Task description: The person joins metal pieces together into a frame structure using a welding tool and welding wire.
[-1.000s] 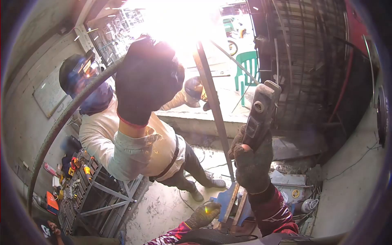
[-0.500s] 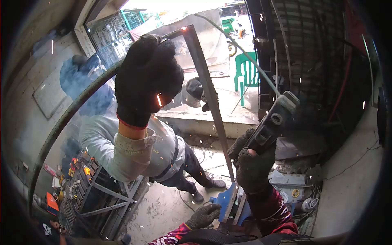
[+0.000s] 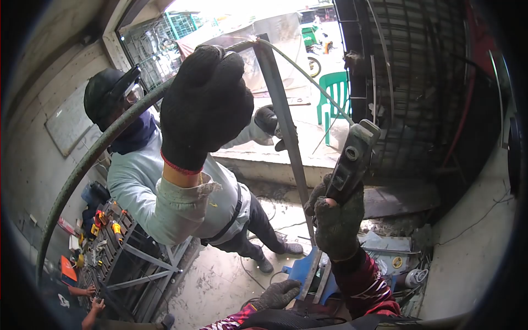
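Observation:
My right hand (image 3: 339, 223), in a dark work glove with a bare thumb tip, is closed around a welding electrode holder (image 3: 352, 159). A thin electrode (image 3: 308, 77) runs from its jaw up to the joint where a flat metal bar (image 3: 280, 104) meets a curved metal rod (image 3: 118, 124). A faint glow shows there. A co-worker's gloved hand (image 3: 206, 107) grips the curved rod near the joint, and their other gloved hand (image 3: 268, 121) is at the bar. My gloved left hand (image 3: 278, 295) lies with fingers extended against a blue metal piece (image 3: 301, 268) below.
The co-worker, wearing a face shield (image 3: 132, 88), stands close on the left. A metal frame table (image 3: 143, 258) with tools is at lower left, beside another person's hands (image 3: 93, 300). Cables cross the floor. A green chair (image 3: 334, 93) stands outside the doorway.
Smoke and flying sparks have largely cleared, revealing the co-worker's shielded head. My right hand and the electrode holder have shifted left, with the holder more upright. Another person's hands appear more fully at lower left.

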The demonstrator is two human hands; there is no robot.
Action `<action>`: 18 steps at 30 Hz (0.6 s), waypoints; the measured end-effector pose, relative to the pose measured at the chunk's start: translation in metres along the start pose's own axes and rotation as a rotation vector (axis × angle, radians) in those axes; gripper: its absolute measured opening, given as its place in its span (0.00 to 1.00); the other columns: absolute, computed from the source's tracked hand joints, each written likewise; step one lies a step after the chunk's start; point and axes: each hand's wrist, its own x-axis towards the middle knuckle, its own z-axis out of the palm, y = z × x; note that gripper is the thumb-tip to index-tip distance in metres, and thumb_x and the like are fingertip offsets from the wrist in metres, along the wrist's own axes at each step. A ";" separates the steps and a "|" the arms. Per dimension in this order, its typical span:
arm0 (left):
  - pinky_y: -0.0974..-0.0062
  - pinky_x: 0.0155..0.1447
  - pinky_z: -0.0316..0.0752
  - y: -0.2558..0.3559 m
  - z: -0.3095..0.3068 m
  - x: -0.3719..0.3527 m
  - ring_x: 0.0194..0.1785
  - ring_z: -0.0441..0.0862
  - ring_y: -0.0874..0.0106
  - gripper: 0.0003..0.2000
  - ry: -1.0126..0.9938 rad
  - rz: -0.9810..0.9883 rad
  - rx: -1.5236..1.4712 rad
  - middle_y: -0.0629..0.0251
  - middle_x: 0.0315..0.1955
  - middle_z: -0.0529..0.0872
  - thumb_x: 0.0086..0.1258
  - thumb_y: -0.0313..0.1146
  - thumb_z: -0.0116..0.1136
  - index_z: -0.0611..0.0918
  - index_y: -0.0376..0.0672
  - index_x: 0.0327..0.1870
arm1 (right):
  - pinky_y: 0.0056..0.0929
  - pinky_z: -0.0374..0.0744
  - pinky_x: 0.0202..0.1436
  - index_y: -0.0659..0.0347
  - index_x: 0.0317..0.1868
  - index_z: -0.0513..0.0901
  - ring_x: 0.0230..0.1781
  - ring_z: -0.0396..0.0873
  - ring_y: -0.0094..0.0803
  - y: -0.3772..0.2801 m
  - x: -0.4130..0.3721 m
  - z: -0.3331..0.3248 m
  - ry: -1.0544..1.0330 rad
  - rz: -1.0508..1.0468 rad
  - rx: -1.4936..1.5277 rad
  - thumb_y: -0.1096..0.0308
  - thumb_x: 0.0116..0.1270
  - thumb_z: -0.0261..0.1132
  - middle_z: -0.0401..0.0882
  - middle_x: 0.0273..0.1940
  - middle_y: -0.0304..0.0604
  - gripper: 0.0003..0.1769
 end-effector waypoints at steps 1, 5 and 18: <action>0.63 0.60 0.76 0.004 -0.001 -0.001 0.54 0.84 0.59 0.18 -0.028 -0.081 0.027 0.55 0.51 0.86 0.76 0.46 0.53 0.80 0.49 0.60 | 0.20 0.73 0.25 0.60 0.58 0.66 0.25 0.73 0.20 -0.001 0.001 0.001 -0.002 0.023 0.043 0.58 0.70 0.67 0.73 0.32 0.35 0.25; 0.64 0.58 0.75 0.001 -0.001 -0.002 0.53 0.83 0.60 0.17 -0.021 -0.054 0.052 0.56 0.49 0.85 0.76 0.46 0.51 0.79 0.52 0.61 | 0.19 0.71 0.23 0.57 0.60 0.66 0.23 0.69 0.18 -0.010 0.005 0.001 -0.045 -0.056 -0.149 0.67 0.72 0.63 0.69 0.33 0.32 0.21; 0.63 0.58 0.77 -0.007 0.006 -0.001 0.52 0.85 0.60 0.20 -0.094 0.091 -0.093 0.55 0.49 0.87 0.75 0.45 0.55 0.79 0.42 0.61 | 0.26 0.76 0.26 0.65 0.47 0.72 0.26 0.76 0.27 -0.016 -0.021 -0.011 0.130 0.120 0.431 0.44 0.65 0.69 0.76 0.27 0.41 0.31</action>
